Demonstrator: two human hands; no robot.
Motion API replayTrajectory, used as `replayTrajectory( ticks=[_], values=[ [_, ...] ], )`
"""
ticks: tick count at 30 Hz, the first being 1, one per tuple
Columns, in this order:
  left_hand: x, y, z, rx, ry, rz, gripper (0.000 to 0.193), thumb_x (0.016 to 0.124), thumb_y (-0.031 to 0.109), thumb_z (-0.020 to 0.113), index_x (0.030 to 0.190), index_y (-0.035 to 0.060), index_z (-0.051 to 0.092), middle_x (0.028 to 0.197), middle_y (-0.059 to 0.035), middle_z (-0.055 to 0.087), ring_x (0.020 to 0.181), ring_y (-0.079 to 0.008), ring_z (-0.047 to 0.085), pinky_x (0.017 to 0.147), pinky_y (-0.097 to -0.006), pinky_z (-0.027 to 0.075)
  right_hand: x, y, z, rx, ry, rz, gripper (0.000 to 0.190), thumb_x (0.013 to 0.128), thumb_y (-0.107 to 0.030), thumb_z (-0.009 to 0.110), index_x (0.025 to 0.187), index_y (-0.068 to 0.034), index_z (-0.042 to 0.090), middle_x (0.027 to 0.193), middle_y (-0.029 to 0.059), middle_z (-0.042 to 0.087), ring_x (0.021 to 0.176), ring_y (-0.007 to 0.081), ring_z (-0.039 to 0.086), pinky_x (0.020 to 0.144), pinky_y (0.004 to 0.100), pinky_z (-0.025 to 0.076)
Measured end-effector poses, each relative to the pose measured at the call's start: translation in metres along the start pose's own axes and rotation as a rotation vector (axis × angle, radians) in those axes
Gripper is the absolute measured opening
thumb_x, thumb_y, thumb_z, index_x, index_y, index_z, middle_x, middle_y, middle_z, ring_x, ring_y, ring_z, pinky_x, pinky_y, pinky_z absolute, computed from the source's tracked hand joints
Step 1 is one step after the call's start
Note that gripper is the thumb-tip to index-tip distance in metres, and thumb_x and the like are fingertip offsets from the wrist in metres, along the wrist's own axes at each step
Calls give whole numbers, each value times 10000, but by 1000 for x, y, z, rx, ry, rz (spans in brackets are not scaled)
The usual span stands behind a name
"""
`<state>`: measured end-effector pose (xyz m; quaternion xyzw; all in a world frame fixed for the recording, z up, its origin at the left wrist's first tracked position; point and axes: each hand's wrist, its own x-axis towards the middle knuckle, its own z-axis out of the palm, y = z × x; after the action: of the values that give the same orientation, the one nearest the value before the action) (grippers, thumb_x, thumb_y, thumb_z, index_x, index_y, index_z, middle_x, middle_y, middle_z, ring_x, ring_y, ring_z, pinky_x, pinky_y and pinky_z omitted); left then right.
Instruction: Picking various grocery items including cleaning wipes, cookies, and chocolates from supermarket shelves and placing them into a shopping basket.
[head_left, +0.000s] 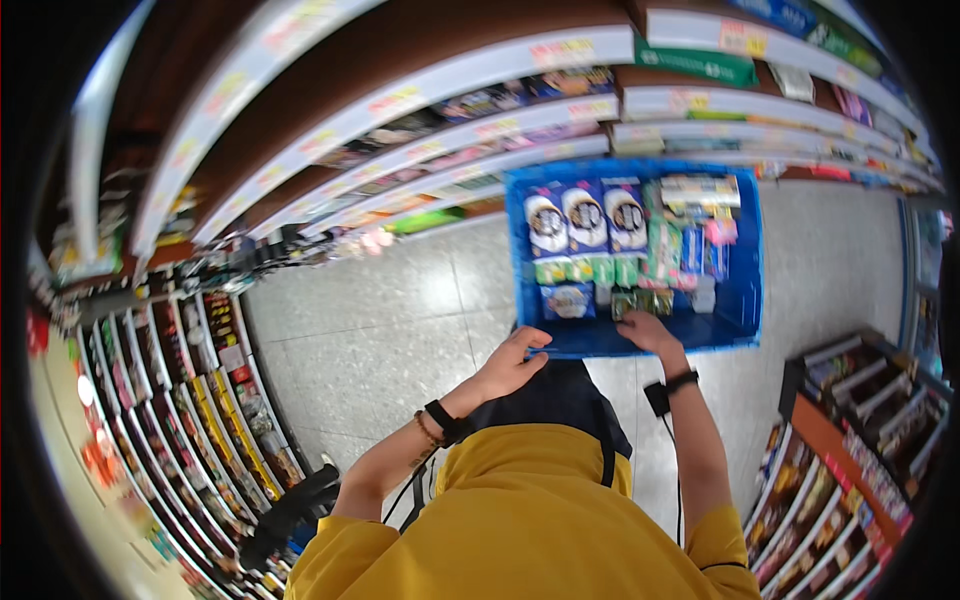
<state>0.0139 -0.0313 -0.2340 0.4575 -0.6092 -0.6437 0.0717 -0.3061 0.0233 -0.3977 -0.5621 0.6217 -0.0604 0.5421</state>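
Note:
A blue plastic crate (752, 255) stands in front of me, holding several packaged goods. At its near left corner my left hand (517, 360) rests by the rim with the thumb and fingers apart. My right hand (645, 332) reaches over the near wall into the crate, its fingertips beside small dark green packets (651, 303); whether it grips one cannot be told. Three blue and white packs (585, 217) lie in a row at the back left, with small green packs (585, 270) nearer to me. A single blue packet (568, 301) lies at the front left.
Long store shelves with white price rails (487, 64) run across the far side. More stocked shelves (202, 405) curve along the left, and a display rack (840, 480) stands at the lower right. Grey floor tiles (375, 315) show around the crate.

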Motion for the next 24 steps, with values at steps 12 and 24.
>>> replayTrajectory(
  ticks=[12, 24],
  values=[
    [-25, 37, -189, 401, 847, 206, 492, 846, 184, 688, 1255, -20, 506, 1221, -161, 528, 1143, -272, 529, 905, -347, 474, -98, -5, 71, 215, 503, -81, 70, 704, -30, 665, 761, -53, 632, 731, 132, 633, 725, 306, 633, 665, 372, 509],
    [28, 25, -373, 409, 904, 241, 918, 657, 250, 814, 1358, -94, 332, 1307, -281, 430, 1281, -399, 368, 1073, -424, 331, -153, 83, 187, 694, 461, 720, 223, 707, -73, 734, 905, -14, 650, 678, 95, 655, 500, 205, 624, 429, 322, 481]
  ],
)
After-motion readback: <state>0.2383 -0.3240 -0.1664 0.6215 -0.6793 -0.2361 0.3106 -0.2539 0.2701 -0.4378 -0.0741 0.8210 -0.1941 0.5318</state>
